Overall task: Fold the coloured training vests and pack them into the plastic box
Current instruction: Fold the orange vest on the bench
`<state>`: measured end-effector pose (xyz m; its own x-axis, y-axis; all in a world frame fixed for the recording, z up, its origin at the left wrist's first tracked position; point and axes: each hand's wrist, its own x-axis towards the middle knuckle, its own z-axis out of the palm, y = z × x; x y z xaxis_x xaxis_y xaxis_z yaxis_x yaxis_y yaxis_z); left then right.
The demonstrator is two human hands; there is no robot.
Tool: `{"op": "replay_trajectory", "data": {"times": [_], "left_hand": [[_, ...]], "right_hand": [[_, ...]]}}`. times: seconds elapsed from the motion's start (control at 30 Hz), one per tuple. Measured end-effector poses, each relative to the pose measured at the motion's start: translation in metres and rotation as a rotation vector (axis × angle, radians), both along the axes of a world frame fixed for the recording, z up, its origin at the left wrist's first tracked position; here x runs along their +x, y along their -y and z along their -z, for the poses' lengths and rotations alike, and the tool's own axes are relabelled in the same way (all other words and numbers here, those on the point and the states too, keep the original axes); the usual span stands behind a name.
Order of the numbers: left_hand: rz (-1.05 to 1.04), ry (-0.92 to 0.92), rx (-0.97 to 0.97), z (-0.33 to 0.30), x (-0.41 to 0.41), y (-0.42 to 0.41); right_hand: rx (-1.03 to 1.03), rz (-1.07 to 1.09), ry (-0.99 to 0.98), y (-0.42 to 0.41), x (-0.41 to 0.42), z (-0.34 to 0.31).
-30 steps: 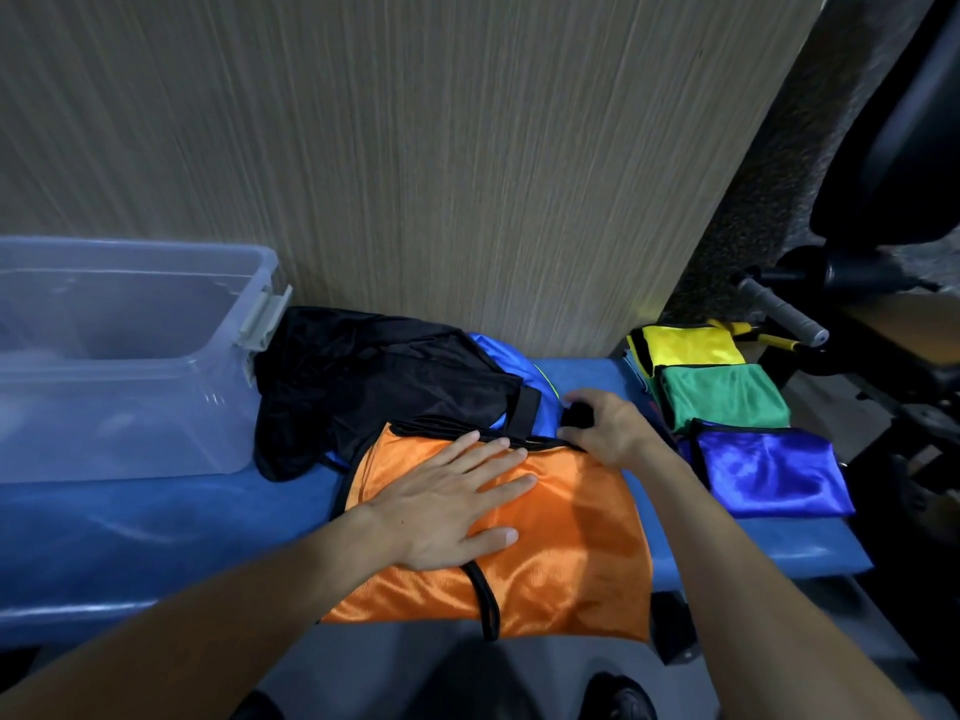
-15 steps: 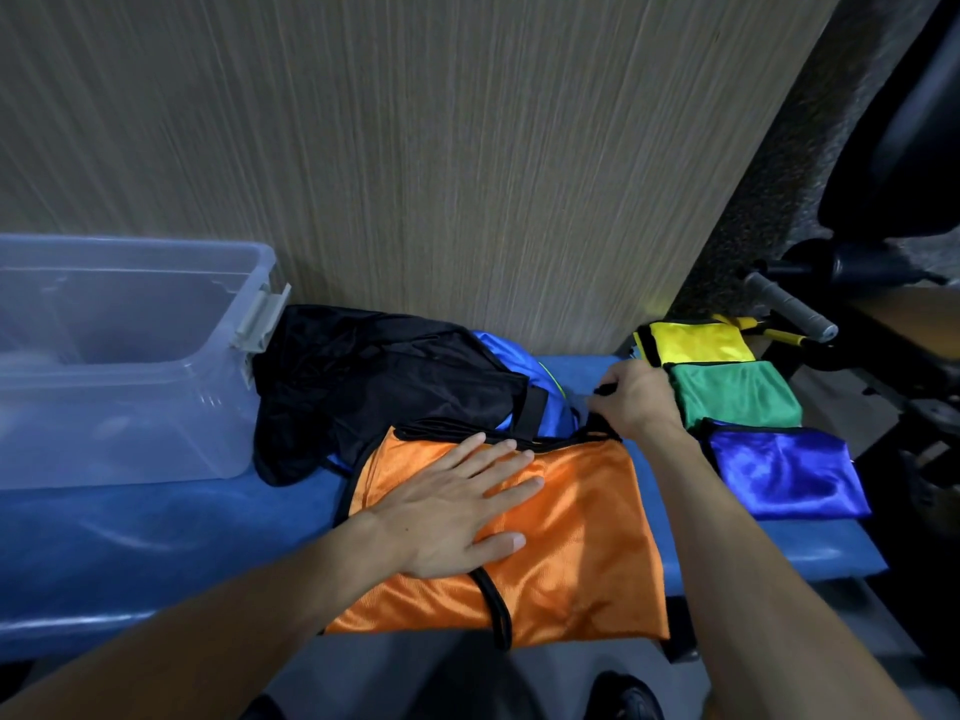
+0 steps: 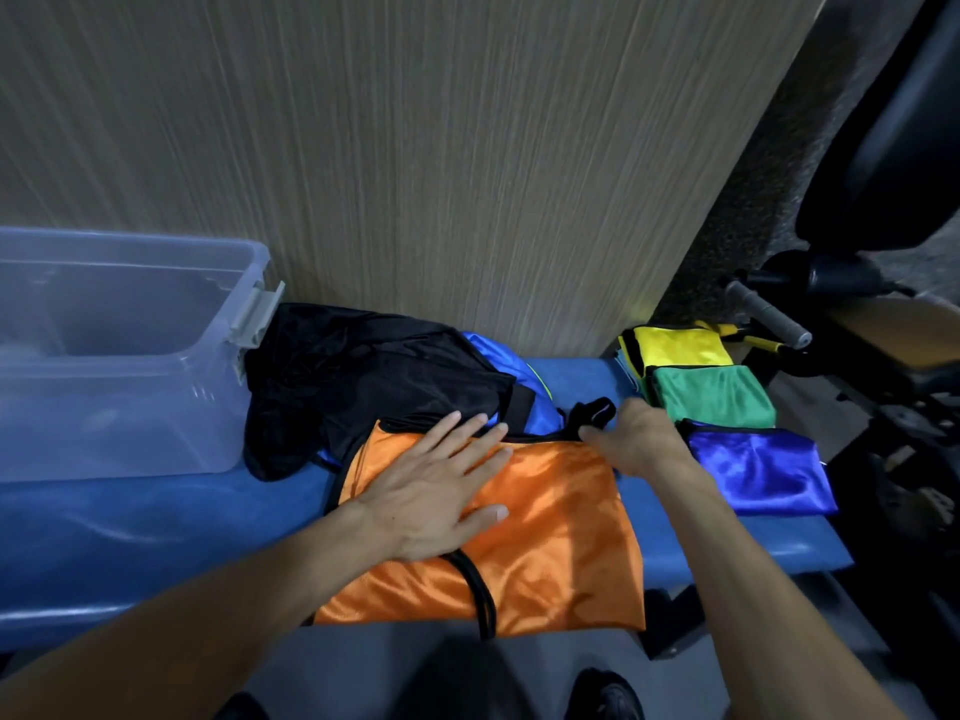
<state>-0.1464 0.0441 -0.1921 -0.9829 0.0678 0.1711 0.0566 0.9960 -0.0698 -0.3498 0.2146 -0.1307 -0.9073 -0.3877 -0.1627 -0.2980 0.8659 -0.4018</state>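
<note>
**Folding the orange vest on the bench**

Head view: the left hand (image 3: 436, 491) lies flat, fingers spread, pressing the orange vest (image 3: 545, 537) on the blue bench (image 3: 130, 522); the right hand (image 3: 636, 439) pinches its black strap (image 3: 592, 413) at the far corner; the plastic box (image 3: 119, 350) stands left, holding no vests. Advice: keep the palm anchoring; draw the corner over squarely, edges aligned.

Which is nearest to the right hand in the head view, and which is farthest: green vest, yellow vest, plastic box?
From the right hand:
1. green vest, folded, just to its right.
2. yellow vest, folded, behind the green one by the wall.
3. plastic box, far left on the bench.
</note>
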Motion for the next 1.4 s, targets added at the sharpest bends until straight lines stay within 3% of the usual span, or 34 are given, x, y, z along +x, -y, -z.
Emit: {"op": "replay_trajectory", "data": {"times": [0.1,0.5,0.77,0.93,1.1,1.3,1.4], "left_hand": [[-0.015,-0.014,-0.014,0.0,-0.004,0.001],[0.013,-0.07,-0.067,-0.002,0.003,0.003],[0.027,-0.022,-0.04,0.002,0.0,0.008],[0.005,-0.024,-0.035,0.004,-0.011,-0.002],[-0.007,0.025,-0.011,0.004,-0.035,-0.02],[-0.021,0.07,-0.011,0.007,-0.04,-0.018],[-0.01,0.087,0.0,0.004,-0.039,-0.019]], "right_hand": [[-0.051,-0.021,0.119,-0.014,0.011,0.011],[-0.369,0.153,0.275,-0.017,0.015,0.03],[-0.219,0.064,0.245,-0.027,0.014,0.033],[-0.428,0.139,0.158,-0.031,0.012,0.022],[-0.487,0.149,0.008,-0.04,0.013,-0.007],[-0.517,-0.012,0.604,-0.067,0.024,-0.031],[-0.505,-0.081,0.654,-0.076,0.031,-0.039]]}}
